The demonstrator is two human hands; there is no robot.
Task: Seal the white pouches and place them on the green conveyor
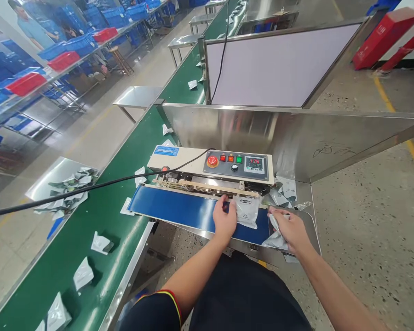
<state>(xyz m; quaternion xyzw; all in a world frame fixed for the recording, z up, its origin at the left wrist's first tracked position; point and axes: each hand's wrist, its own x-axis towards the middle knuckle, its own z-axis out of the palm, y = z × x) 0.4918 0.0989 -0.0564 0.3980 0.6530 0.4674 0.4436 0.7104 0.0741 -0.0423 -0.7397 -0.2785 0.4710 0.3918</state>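
A silver pouch (247,211) with dark print hangs along the front of a band sealing machine (186,161), its upper edge at the machine's slot and its body over the blue belt (179,204). My left hand (225,218) is at the pouch's left edge, fingers curled and thumb against it; the fingertips are partly hidden. Farther right, my right hand (291,230) is closed around another silver pouch (276,240) at the steel tray's front edge. More silver pouches (285,189) lie behind that hand, beside the machine's right end.
A green conveyor (124,248) carrying scattered pouches (83,274) runs diagonally on the left. A black cable (100,185) crosses above it to the machine. Beyond it, a steel table (37,184) bears piled pouches. A steel panel (227,128) stands behind the machine. A person (32,27) is far left.
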